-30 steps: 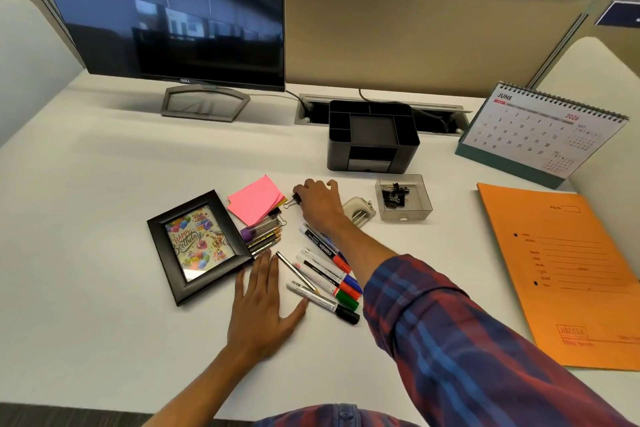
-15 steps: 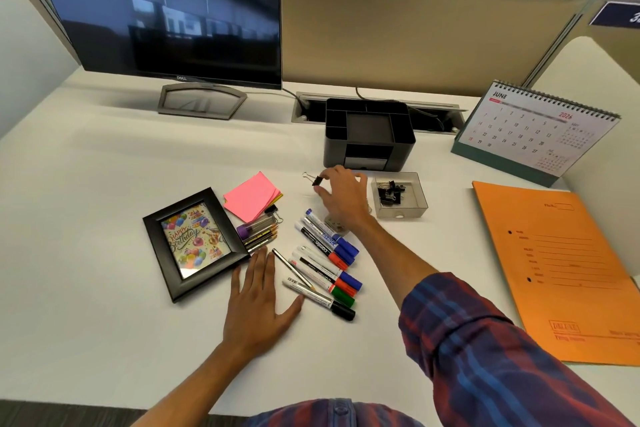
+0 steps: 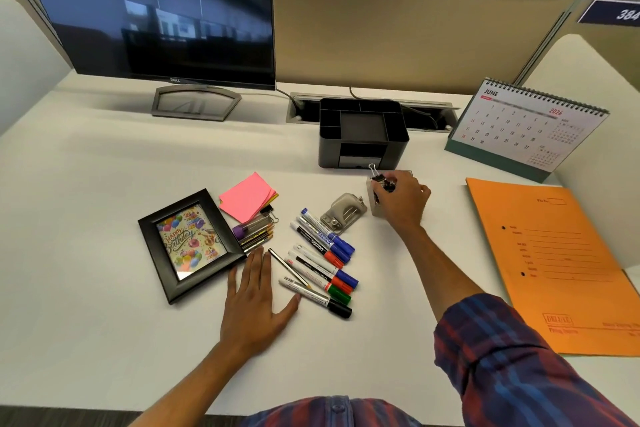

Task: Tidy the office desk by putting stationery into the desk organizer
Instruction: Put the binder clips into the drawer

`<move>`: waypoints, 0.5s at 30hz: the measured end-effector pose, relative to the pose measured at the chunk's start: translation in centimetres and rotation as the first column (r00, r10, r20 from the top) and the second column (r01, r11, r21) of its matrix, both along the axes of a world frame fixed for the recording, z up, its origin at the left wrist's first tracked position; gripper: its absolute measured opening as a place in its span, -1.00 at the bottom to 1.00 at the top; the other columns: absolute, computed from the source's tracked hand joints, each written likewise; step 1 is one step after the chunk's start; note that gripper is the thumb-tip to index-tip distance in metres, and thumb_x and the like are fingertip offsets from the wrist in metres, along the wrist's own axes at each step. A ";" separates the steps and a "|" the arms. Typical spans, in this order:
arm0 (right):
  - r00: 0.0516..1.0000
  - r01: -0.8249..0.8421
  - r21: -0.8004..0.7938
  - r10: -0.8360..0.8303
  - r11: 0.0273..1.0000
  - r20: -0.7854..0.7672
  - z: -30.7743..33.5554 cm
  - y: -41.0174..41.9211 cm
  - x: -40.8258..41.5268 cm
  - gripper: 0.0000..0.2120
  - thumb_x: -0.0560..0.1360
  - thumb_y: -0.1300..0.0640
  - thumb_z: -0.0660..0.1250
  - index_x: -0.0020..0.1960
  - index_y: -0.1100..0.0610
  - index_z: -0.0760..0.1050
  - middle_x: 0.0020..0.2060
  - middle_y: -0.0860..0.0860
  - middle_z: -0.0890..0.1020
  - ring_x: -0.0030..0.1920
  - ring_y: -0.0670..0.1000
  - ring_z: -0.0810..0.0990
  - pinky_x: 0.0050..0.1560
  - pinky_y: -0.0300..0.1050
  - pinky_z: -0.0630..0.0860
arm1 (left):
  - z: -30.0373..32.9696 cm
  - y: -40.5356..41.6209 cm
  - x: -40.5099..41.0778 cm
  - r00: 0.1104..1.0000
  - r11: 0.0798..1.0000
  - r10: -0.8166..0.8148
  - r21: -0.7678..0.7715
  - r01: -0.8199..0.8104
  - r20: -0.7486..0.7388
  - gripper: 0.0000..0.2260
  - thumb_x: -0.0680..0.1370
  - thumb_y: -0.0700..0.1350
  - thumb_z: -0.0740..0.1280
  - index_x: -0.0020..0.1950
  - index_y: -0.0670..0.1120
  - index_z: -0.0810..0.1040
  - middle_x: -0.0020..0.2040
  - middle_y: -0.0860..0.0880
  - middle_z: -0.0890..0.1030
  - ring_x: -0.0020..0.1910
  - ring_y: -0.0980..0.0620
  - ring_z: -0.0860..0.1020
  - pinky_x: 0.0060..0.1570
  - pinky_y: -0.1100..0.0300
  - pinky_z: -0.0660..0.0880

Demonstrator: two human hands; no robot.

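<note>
My right hand [image 3: 403, 199] hovers over the small clear box [image 3: 372, 198], its fingers [image 3: 389, 184] pinched on a black binder clip [image 3: 377, 177] just in front of the organizer [image 3: 363, 135]. My left hand [image 3: 254, 305] lies flat on the tabletop [image 3: 104, 340], fingers spread and holding nothing, beside the markers [image 3: 322, 263].

The person wears a plaid shirt [image 3: 526, 367] with dark red and blue checks. The right sleeve [image 3: 512, 357] is rolled up and leaves the forearm bare, and the left forearm is bare also. Both hands carry no rings and no watch.
</note>
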State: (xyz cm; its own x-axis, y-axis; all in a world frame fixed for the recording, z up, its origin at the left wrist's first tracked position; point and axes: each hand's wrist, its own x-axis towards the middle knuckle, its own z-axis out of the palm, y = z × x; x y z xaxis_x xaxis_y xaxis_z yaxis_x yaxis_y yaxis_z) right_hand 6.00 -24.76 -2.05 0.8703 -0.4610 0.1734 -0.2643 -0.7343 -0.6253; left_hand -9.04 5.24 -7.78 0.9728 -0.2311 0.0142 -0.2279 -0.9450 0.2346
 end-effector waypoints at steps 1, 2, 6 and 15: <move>1.000 -0.007 -0.003 0.007 1.000 -0.013 -0.2 -0.5 -0.2 -0.66 0.48 -0.10 0.41 0.16 0.07 0.57 0.11 0.04 0.63 0.13 0.06 0.54 0.26 0.00 0.28 | 0.0 0.0 0.0 1.000 1.000 0.000 0.002 0.000 -0.001 -0.19 0.54 0.41 -0.09 0.60 -0.13 -0.02 0.60 -0.07 0.02 0.58 0.00 0.01 0.51 -0.07 -0.07; 1.000 -0.009 -0.006 0.009 1.000 -0.023 -0.4 -0.8 -0.3 -0.65 0.47 -0.10 0.41 0.16 0.07 0.57 0.12 0.05 0.63 0.14 0.06 0.54 0.28 0.02 0.27 | 0.0 0.0 0.0 1.000 1.000 0.000 0.000 0.000 0.000 -0.19 0.54 0.41 -0.09 0.60 -0.13 -0.02 0.60 -0.07 0.02 0.58 0.00 0.01 0.51 -0.07 -0.07; 1.000 -0.002 -0.016 0.002 1.000 -0.020 -0.4 -0.8 -1.0 -0.56 0.47 -0.11 0.41 0.27 0.08 0.50 0.17 0.06 0.61 0.18 0.09 0.54 0.33 0.06 0.25 | 0.0 -0.1 0.0 1.000 1.000 0.000 -0.008 0.000 0.002 -0.19 0.54 0.41 -0.08 0.60 -0.13 -0.02 0.60 -0.07 0.01 0.58 0.00 -0.01 0.50 -0.06 -0.09; 0.966 -0.224 -0.084 0.232 0.971 0.113 0.1 5.3 -0.6 -0.73 0.50 -0.02 0.38 0.13 0.08 0.57 -0.04 -0.01 0.65 0.02 -0.01 0.57 0.22 0.01 0.30 | 0.0 -0.1 0.0 1.000 1.000 0.000 0.000 0.000 0.011 -0.20 0.55 0.39 -0.04 0.60 -0.14 0.00 0.60 -0.09 0.06 0.57 0.00 0.03 0.50 -0.06 -0.08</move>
State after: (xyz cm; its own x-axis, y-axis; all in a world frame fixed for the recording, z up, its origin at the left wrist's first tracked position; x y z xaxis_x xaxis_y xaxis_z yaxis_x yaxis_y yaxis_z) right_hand 5.35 -19.47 -1.91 0.9216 -0.2357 0.3083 -0.0106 -0.8093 -0.5873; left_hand -9.02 5.17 -7.81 0.9727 -0.2309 0.0252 -0.2303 -0.9451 0.2319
